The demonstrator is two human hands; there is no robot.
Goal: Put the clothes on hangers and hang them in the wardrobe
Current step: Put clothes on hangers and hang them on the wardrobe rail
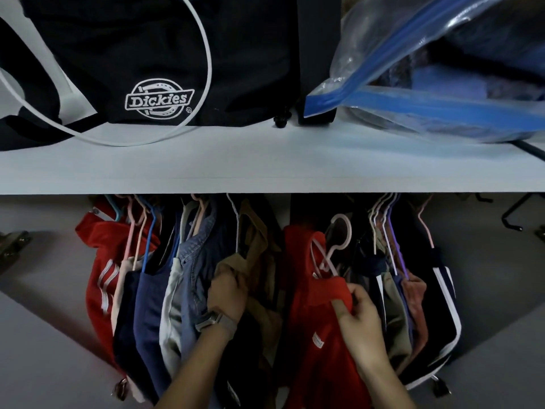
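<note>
A red garment (312,314) hangs on a pink hanger (339,243) whose hook is free below the white shelf (265,169), not on the hidden rail. My right hand (358,320) pinches the red fabric at its shoulder. My left hand (228,296), with a watch on the wrist, grips the tan garment (256,261) hanging just left of the gap. Other clothes hang in a row: a red striped jacket (101,261), navy tops (147,305), a denim shirt (197,261).
On the shelf lie a black Dickies bag (159,69) with a white cord and a clear blue-edged storage bag (442,84). More hung clothes, among them a navy white-trimmed jacket (442,305), crowd the right side. Wardrobe walls and hinges flank both sides.
</note>
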